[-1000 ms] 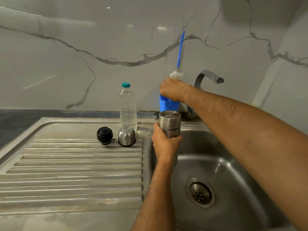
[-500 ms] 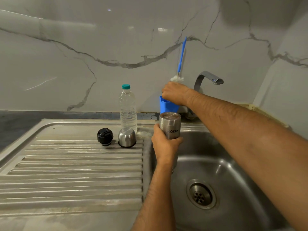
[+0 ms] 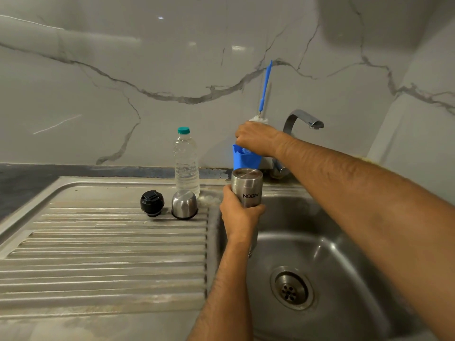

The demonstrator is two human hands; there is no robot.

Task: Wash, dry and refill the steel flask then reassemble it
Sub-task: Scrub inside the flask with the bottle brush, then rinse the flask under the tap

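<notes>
The steel flask (image 3: 247, 185) hangs upside down over the sink basin (image 3: 344, 247), its printed name reading inverted. My left hand (image 3: 237, 215) grips it around the middle. My right hand (image 3: 258, 137) reaches to the back ledge and holds the bottle brush (image 3: 266, 84) at its white bristles. The brush's blue handle points up, and its lower end sits in a blue holder cup (image 3: 246, 161). The black stopper (image 3: 152, 202) and the steel cap (image 3: 184, 204) stand side by side on the drainboard (image 3: 98, 254).
A clear water bottle (image 3: 186, 163) with a teal cap stands behind the steel cap at the wall. The tap (image 3: 302, 119) curves over the basin behind my right forearm. The drain (image 3: 291, 287) lies at the basin's bottom. A marble wall closes the back.
My right hand has lowered the brush a little into the blue cup. My left hand and the flask have stayed in place.
</notes>
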